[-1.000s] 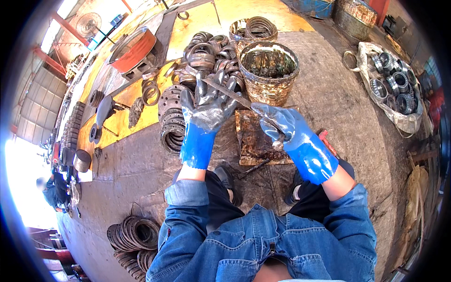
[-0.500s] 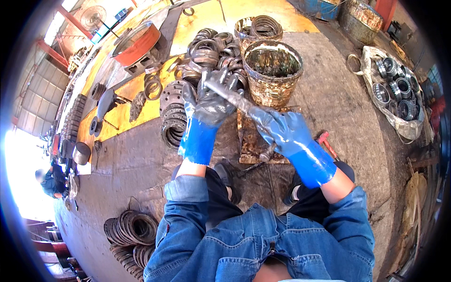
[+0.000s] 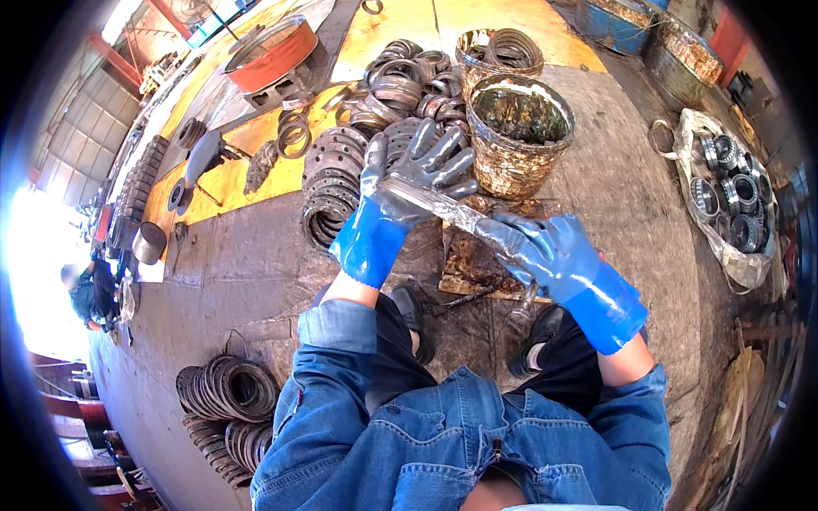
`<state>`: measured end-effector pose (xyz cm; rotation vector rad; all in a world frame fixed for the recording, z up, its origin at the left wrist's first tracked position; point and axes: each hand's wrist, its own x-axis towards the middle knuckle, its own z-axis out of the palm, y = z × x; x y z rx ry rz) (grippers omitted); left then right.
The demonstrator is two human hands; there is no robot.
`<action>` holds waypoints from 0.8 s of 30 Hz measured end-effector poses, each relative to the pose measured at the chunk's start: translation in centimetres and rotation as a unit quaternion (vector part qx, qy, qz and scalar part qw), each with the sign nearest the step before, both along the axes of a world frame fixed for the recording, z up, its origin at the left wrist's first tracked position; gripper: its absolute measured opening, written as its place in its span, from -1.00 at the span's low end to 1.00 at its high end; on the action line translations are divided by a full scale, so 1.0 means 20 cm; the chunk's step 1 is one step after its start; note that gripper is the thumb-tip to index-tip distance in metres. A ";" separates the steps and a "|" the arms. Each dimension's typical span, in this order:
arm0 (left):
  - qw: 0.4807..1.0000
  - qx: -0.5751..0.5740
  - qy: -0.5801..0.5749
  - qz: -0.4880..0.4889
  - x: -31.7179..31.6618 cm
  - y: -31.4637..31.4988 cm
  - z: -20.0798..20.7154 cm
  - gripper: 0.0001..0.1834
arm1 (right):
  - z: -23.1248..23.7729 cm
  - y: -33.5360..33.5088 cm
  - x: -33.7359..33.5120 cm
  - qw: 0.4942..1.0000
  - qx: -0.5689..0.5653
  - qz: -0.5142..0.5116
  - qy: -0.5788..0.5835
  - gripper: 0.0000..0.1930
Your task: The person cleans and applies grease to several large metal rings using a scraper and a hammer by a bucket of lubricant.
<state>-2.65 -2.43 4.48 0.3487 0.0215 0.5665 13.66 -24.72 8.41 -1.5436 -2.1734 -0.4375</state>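
Both my hands wear wet blue rubber gloves. My right hand (image 3: 545, 247) is closed around a long, flat, greasy grey metal bar (image 3: 439, 207); its exact kind does not show. The bar slants up to the left, its far end resting against the palm of my left hand (image 3: 409, 175). That left palm is turned up, dark with grease, its fingers spread. Beyond my left hand lies a row of flat metal rings with holes (image 3: 332, 175). A grease-coated bucket (image 3: 515, 157) stands past both hands, with a stained board (image 3: 460, 268) on the ground below them.
A heap of metal rings (image 3: 400, 85) lies beyond my hands, beside a second bucket holding rings (image 3: 477, 64). At right, a white sack (image 3: 741, 264) holds several bearings. More rings (image 3: 243, 387) are stacked at lower left. Another person (image 3: 94, 294) is at far left.
My left hand has spread its fingers wider, and the bar now crosses lower, near the base of its palm. My right hand has moved right. The whole view has shifted slightly.
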 end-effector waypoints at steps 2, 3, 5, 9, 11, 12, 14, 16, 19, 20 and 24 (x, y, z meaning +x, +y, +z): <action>1.000 0.002 0.015 -0.013 -0.01 -0.02 -0.02 -0.23 | -0.03 0.02 0.03 0.999 0.000 0.016 0.047 -0.42; 1.000 0.002 0.022 -0.020 -0.02 -0.04 -0.03 -0.22 | -0.04 0.02 0.04 0.997 0.000 0.023 0.071 -0.41; 0.999 0.006 0.036 -0.029 -0.02 -0.05 -0.04 -0.22 | -0.04 0.02 0.01 0.997 0.004 0.006 0.081 -0.41; 0.998 0.008 0.054 -0.036 -0.02 -0.07 -0.04 -0.21 | -0.04 0.01 -0.05 0.993 -0.032 -0.033 0.109 -0.41; 0.998 0.005 0.057 -0.040 0.00 -0.07 -0.04 -0.21 | -0.06 0.03 -0.06 0.990 -0.030 -0.047 0.129 -0.40; 0.997 0.005 0.057 -0.042 0.02 -0.08 -0.05 -0.21 | -0.07 0.04 -0.06 0.989 -0.004 -0.044 0.144 -0.39; 0.997 0.000 0.057 -0.045 0.04 -0.09 -0.05 -0.20 | -0.04 0.04 -0.08 0.983 -0.017 -0.071 0.166 -0.36; 0.998 0.001 0.052 -0.037 0.05 -0.06 -0.04 -0.20 | -0.06 0.06 -0.05 0.989 0.017 -0.030 0.147 -0.36; 0.999 0.004 0.040 -0.017 0.04 0.01 0.00 -0.19 | -0.06 0.05 -0.03 0.994 0.016 -0.009 0.109 -0.41; 0.999 0.005 0.040 -0.009 0.03 0.04 0.01 -0.19 | -0.02 0.03 -0.04 0.997 -0.003 -0.009 0.082 -0.43; 0.999 0.001 0.054 0.000 0.00 0.06 0.01 -0.18 | -0.01 0.02 -0.09 1.000 -0.010 -0.010 0.006 -0.45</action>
